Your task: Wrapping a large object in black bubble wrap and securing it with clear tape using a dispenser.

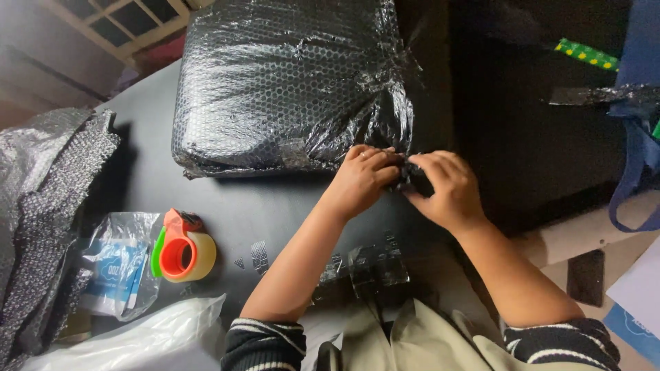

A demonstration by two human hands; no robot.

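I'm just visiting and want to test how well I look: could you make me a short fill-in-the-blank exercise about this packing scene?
1. The big parcel is wrapped in black ____ wrap.
2. Both hands, the left hand and the right hand, pinch the wrap at the parcel's ____ corner nearest the person.
3. The tape dispenser on the table is orange and ____.

Missing words: bubble; right; green
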